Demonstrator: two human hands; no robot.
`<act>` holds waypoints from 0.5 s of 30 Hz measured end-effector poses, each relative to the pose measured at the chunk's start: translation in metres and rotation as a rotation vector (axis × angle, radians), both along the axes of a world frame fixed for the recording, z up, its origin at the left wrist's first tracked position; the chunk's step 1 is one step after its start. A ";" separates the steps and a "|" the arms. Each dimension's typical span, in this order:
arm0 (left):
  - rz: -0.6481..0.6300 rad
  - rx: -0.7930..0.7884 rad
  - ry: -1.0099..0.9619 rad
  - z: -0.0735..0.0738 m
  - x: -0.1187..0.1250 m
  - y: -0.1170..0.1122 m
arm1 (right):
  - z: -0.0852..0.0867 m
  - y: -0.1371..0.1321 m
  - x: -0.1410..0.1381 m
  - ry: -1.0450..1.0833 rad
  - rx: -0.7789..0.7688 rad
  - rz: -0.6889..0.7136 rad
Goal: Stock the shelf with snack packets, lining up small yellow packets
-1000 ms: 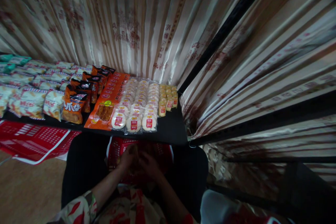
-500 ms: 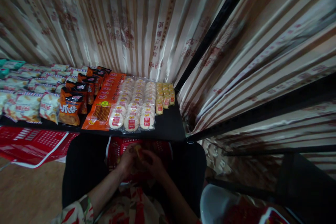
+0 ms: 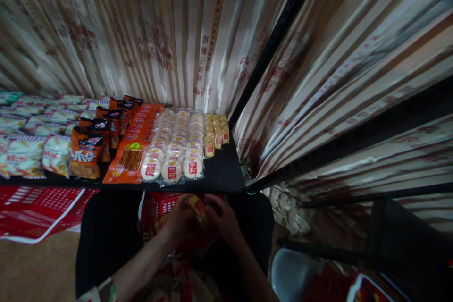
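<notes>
Above a red basket [image 3: 166, 203] in the lap, my left hand [image 3: 177, 219] is closed around a small snack cake packet [image 3: 197, 206] in clear wrap, yellow with an orange-red label. My right hand [image 3: 224, 219] meets the packet's right end, its fingers bent and pinched against it; dim light blurs the exact contact. Similar small yellow packets [image 3: 209, 144] stand in short rows at the right end of the black shelf [image 3: 224, 170]. Beside them are rows of round white wrapped cakes [image 3: 171, 170].
Farther left on the shelf lie a flat orange packet [image 3: 123, 163], orange-black bags [image 3: 85, 155] and white bags [image 3: 26, 155]. Another red basket [image 3: 46, 207] is at the lower left. A black post [image 3: 272, 52] and pleated curtain [image 3: 170, 19] border the shelf. A white stool [image 3: 290, 271] is lower right.
Both hands have risen slightly toward the shelf edge, and the packet between them shows more fully. My right hand has moved right. The whole view has shifted a little.
</notes>
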State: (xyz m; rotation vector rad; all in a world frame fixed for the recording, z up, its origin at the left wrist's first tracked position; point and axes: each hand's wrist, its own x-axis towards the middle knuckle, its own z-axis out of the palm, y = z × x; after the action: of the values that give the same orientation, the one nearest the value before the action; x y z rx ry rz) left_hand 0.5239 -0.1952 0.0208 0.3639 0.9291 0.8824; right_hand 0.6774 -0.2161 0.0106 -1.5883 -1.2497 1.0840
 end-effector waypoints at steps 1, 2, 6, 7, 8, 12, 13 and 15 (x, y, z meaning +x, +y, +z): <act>0.009 0.008 -0.005 0.003 0.002 0.001 | 0.002 0.001 0.001 -0.011 0.017 -0.026; 0.018 0.018 -0.003 0.007 0.003 0.002 | 0.003 0.001 0.002 -0.020 0.028 -0.055; 0.042 0.061 0.034 0.018 0.010 0.007 | 0.003 0.003 0.005 -0.017 0.031 -0.184; 0.039 0.066 0.036 0.019 0.012 0.009 | 0.002 0.003 0.006 -0.001 0.027 -0.211; 0.037 0.068 0.037 0.020 0.014 0.010 | 0.002 0.003 0.006 0.021 0.023 -0.232; 0.024 0.076 0.102 0.015 0.021 0.014 | 0.001 0.004 0.005 0.105 -0.004 -0.249; 0.023 0.093 0.139 0.013 0.022 0.015 | 0.001 0.005 0.005 0.120 -0.010 -0.251; 0.024 0.161 0.229 0.007 0.025 0.017 | 0.002 0.007 0.004 0.159 -0.014 -0.261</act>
State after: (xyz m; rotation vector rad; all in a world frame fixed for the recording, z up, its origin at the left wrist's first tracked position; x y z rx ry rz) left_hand 0.5485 -0.1783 0.0282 0.6026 1.0779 0.9541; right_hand 0.6815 -0.2094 0.0130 -1.5911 -0.9038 1.0311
